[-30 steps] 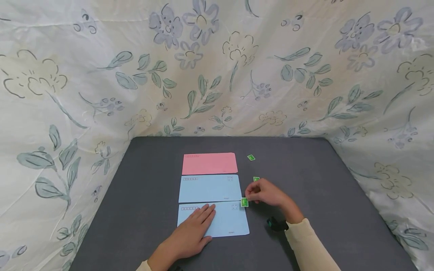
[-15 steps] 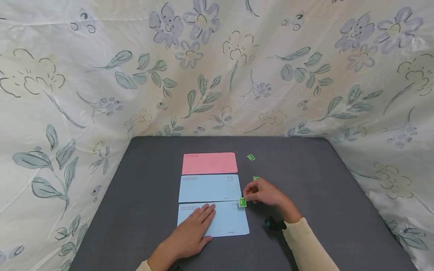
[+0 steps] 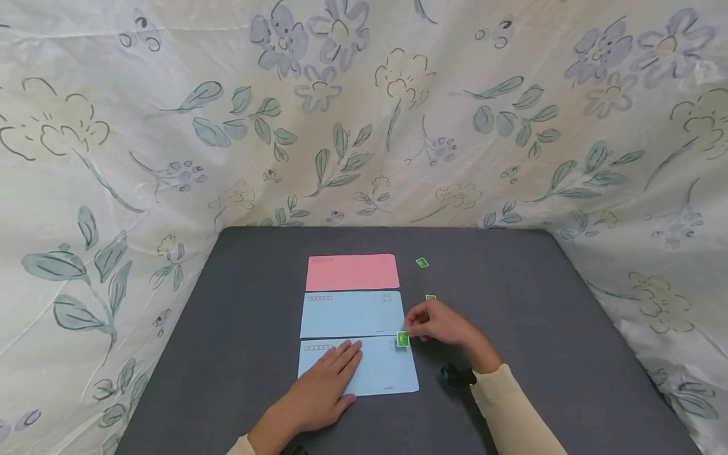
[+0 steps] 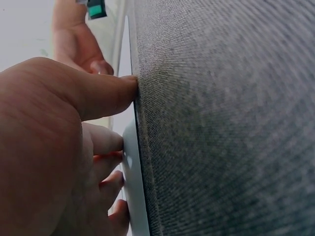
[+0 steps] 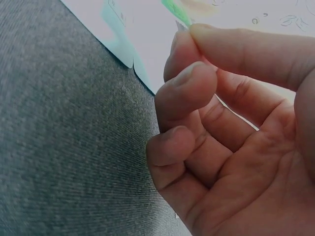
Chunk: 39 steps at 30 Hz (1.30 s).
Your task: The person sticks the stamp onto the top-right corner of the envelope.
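Between thumb and index finger, my right hand (image 3: 440, 324) pinches a green stamp (image 3: 402, 339) by its edge. In the head view the stamp appears over the upper right corner of the near blue envelope (image 3: 383, 370), covering part of the printed stamp box there. The right wrist view shows the stamp (image 5: 176, 11) raised at the fingertips, the other fingers curled. My left hand (image 3: 321, 392) lies flat on the left part of that envelope, fingers straight. In the left wrist view, its thumb (image 4: 110, 96) reaches the envelope's near edge.
Beyond lie a second blue envelope (image 3: 349, 316) and a pink envelope (image 3: 352, 273), lined up on the dark grey table (image 3: 500, 272). To their right are one loose green stamp (image 3: 422, 262) and another stamp (image 3: 430, 297) partly hidden by my right hand. Floral cloth (image 3: 364, 114) surrounds the table.
My right hand has moved slightly left with the stamp, from beside the near envelope's right corner to over its printed box. The left hand has stayed in place.
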Tool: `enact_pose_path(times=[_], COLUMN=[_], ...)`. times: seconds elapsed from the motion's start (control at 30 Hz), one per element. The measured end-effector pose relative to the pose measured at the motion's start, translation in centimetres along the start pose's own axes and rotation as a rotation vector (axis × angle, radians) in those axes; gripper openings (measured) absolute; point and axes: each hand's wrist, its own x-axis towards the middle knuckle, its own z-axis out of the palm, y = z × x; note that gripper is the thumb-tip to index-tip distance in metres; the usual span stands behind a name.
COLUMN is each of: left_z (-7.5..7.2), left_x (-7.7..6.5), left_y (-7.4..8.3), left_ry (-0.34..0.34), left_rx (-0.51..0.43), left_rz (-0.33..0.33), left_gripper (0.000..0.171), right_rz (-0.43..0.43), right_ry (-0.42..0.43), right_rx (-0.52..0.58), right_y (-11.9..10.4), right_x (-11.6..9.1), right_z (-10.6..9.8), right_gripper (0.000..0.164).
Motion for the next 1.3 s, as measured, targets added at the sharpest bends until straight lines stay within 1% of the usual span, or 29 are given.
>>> enact_pose_path(times=[0.33,0.5,0.63,0.73,0.97,1.3], left_z=[0.2,0.1,0.3,0.3,0.0,0.0], left_x=[0.0,0.0,-0.1,-0.1,0.0,0.1], left_y=[-0.2,-0.2,-0.3,-0.3,-0.1,-0.1], left_ry=[0.004,0.034,0.042,0.032,-0.004,-0.014], left_rx=[0.002,0.0,-0.014,-0.023,-0.024,-0.019], left_rz=[0.005,0.025,0.036,0.031,-0.01,-0.014], left_gripper=[0.073,0.073,0.072,0.073,0.074,0.074], right_rz=[0.008,0.012,0.011,0.008,0.013,0.007], right_ry=[0.0,-0.005,-0.006,-0.007,-0.008,-0.013], right_rx=[-0.007,-0.023,-0.026,-0.022,-0.035,-0.027], right_y=[0.0,0.0,-0.1,-0.1,-0.4,-0.8], right_x=[0.4,0.6,0.8,0.9,1.1,1.3], right_z=[0.2,0.3,0.4,0.5,0.7,1.0], right_gripper=[0.005,0.007,0.007,0.007,0.007,0.008])
